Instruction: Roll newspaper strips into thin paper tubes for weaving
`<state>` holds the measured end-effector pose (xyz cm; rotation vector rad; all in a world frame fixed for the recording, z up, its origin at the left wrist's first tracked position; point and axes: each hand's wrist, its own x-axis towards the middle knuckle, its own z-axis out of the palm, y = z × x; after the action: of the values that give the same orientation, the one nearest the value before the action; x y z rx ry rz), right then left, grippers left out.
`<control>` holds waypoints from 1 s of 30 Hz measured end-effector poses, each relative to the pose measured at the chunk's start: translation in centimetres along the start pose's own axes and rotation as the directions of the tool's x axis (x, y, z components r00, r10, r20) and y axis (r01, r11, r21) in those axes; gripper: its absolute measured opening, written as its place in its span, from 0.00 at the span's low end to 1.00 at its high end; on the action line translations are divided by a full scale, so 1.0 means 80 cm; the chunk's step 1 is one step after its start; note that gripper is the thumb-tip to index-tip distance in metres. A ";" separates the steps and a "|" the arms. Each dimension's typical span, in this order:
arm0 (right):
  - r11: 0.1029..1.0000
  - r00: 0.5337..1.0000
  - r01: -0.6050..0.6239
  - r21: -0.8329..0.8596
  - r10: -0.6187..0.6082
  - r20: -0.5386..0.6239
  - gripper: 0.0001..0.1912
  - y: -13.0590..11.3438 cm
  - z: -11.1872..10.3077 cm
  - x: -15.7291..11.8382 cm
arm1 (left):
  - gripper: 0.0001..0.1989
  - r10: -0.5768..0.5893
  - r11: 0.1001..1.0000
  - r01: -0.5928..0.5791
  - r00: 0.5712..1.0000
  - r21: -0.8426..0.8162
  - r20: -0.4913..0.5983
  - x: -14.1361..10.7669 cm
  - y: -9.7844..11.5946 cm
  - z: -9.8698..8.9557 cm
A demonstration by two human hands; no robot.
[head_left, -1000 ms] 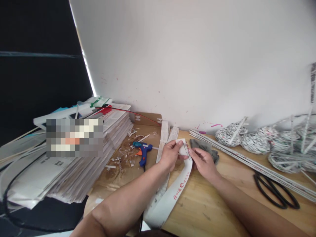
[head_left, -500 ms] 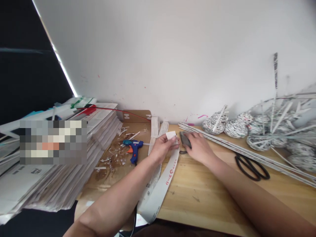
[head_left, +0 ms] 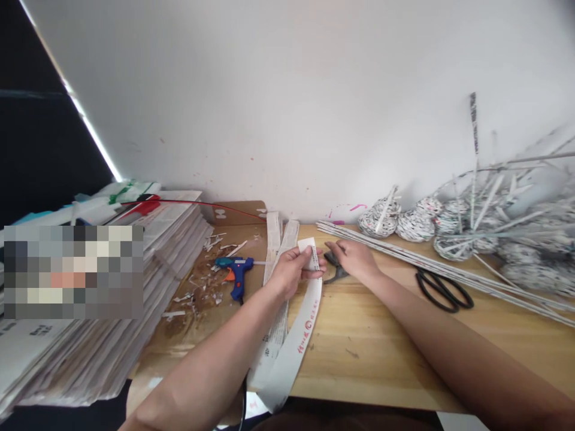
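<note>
My left hand point(head_left: 294, 269) is closed on the top end of a long newspaper strip point(head_left: 302, 338). Its short upper end stands above my fingers, and the lower part curves down to the table's near edge. To its right, my right hand point(head_left: 354, 257) has its fingers bent together at a small dark grey object point(head_left: 336, 270) with a thin curved end. I cannot make out what kind of object it is; my fingers partly cover it. More newspaper strips point(head_left: 274, 239) lie flat behind and beneath my left hand. A blue glue gun point(head_left: 240, 276) rests left of them.
At the left is a tall stack of newspapers point(head_left: 148, 281). Paper scraps litter a brown cardboard sheet point(head_left: 179, 335). Thin rolled paper sticks point(head_left: 404, 262) cross the right side, by black-handled scissors point(head_left: 444, 291). Woven paper pieces point(head_left: 415, 224) stand against the wall.
My view has turned slightly right. My right hand has lifted and shifted a little on the dark grey object, showing more of it. My left hand keeps its grip on the newspaper strip.
</note>
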<state>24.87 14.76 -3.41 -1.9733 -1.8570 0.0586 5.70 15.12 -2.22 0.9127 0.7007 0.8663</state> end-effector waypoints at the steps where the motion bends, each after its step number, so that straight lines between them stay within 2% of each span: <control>1: 0.999 1.000 -0.007 0.032 0.006 0.011 0.29 0.000 0.000 -0.001 | 0.15 -0.008 1.000 0.008 1.000 0.001 0.003 0.000 0.001 0.000; 4: 0.998 1.000 -0.001 0.059 -0.001 0.031 0.26 -0.004 -0.005 -0.005 | 0.15 -0.006 1.000 0.006 1.000 0.008 0.003 -0.001 0.002 0.001; 6: 0.995 0.993 0.091 0.049 -0.095 0.068 0.23 -0.004 -0.014 -0.011 | 0.14 0.008 1.000 -0.008 1.000 0.004 -0.002 -0.001 0.003 0.001; 10: 0.927 0.918 0.374 0.029 -0.375 0.127 0.21 0.015 -0.038 -0.029 | 0.12 0.016 1.000 -0.016 1.000 -0.016 0.014 -0.001 0.003 0.001; 12: 0.887 0.878 0.460 0.029 -0.460 0.132 0.24 0.030 -0.046 -0.037 | 0.11 0.011 1.000 -0.011 0.999 -0.006 0.032 -0.001 0.001 0.000; 14: 0.865 0.852 0.500 0.045 -0.500 0.152 0.20 0.041 -0.047 -0.042 | 0.11 0.000 1.000 0.000 0.999 0.004 0.049 -0.002 -0.001 0.000; 17: 0.884 0.866 0.467 0.005 -0.459 0.200 0.19 0.042 -0.040 -0.041 | 0.12 -0.030 0.999 0.029 0.998 0.018 0.052 -0.003 -0.001 0.001; 21: 0.942 0.939 0.306 -0.139 -0.274 0.205 0.12 0.024 -0.028 -0.029 | 0.14 -0.050 0.996 0.048 0.998 0.072 0.029 -0.003 0.001 0.001; 23: 0.959 0.965 0.234 -0.161 -0.208 0.162 0.09 0.014 -0.025 -0.020 | 0.15 -0.046 0.995 0.042 0.998 0.091 0.042 -0.003 0.001 0.000; 26: 0.976 0.984 0.174 -0.130 -0.168 0.056 0.17 0.001 -0.022 -0.007 | 0.15 -0.043 0.993 0.034 0.996 0.112 0.077 -0.003 0.000 -0.001; 28: 0.980 0.982 0.182 -0.082 -0.186 -0.043 0.16 -0.007 -0.021 0.000 | 0.15 -0.040 0.992 0.029 0.995 0.122 0.091 -0.003 -0.001 -0.001; 30: 0.971 0.968 0.237 -0.039 -0.239 -0.070 0.16 -0.013 -0.020 0.003 | 0.15 -0.038 0.992 0.026 0.995 0.126 0.094 -0.003 -0.002 -0.001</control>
<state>24.41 14.57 -1.56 -1.7323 -2.0417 -0.1140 5.58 14.88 -2.34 1.0450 0.6901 0.7512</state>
